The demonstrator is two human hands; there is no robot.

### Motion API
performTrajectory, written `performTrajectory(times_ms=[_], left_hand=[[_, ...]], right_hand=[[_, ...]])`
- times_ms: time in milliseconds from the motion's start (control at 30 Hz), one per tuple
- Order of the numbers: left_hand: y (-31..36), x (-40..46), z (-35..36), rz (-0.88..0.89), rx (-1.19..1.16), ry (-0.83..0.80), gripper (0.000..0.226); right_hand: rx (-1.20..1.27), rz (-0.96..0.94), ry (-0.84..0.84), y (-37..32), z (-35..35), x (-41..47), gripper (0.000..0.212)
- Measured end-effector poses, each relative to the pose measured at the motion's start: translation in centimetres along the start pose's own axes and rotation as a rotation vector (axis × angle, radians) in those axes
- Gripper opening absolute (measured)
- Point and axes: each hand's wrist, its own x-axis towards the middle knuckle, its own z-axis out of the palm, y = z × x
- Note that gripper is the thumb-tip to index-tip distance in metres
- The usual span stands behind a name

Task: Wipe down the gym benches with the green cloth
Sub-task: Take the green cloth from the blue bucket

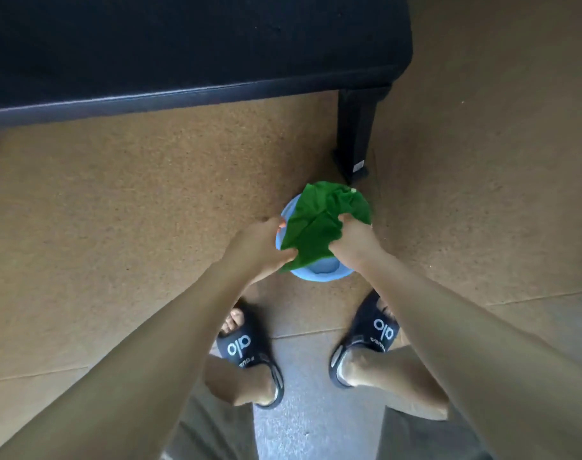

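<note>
Fingers (284, 255) of left hand (259, 244) curled, pinching the near-left edge of the green cloth (319, 224); fingers of right hand (356, 239) bunched into its right side. Held stretched between both hands directly over a small blue bucket (323, 268) on the cork-coloured floor (133, 200), likely so drips fall inside while wetting or wringing. Bucket parked just beside the black leg (354, 134) of the padded gym bench (183, 44), presumably to keep the reach short. Bench top not yet touched by cloth. Sandalled feet (246, 346) planted behind the bucket, body bent over it.
</note>
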Motion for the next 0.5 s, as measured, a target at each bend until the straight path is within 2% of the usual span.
performTrajectory(times_ms=[100,167,233,333,400,500], left_hand=[[-1.6,6.3,4.7,0.072,0.051,-0.041,0.059],[-2.4,9.4,7.4,0.164,0.121,-0.022,0.055],[-3.0,11.9,9.5,0.245,0.25,0.064,0.056],[-2.7,14.2,10.4,0.332,0.428,0.193,0.043],[-2.3,14.4,10.0,0.345,0.389,0.167,0.029],[-1.8,13.6,9.0,0.342,0.272,0.11,0.026]], right_hand=[[-0.027,-0.026,0.006,3.4,3.4,5.9,0.068],[-0.1,-0.065,0.114,4.9,5.0,8.9,0.071],[-0.136,-0.112,0.191,5.5,5.4,11.0,0.062],[-0.185,-0.196,0.093,5.2,3.8,13.1,0.033],[-0.204,-0.232,0.024,4.7,2.4,13.4,0.021],[-0.137,-0.245,-0.018,4.4,1.4,12.7,0.018]])
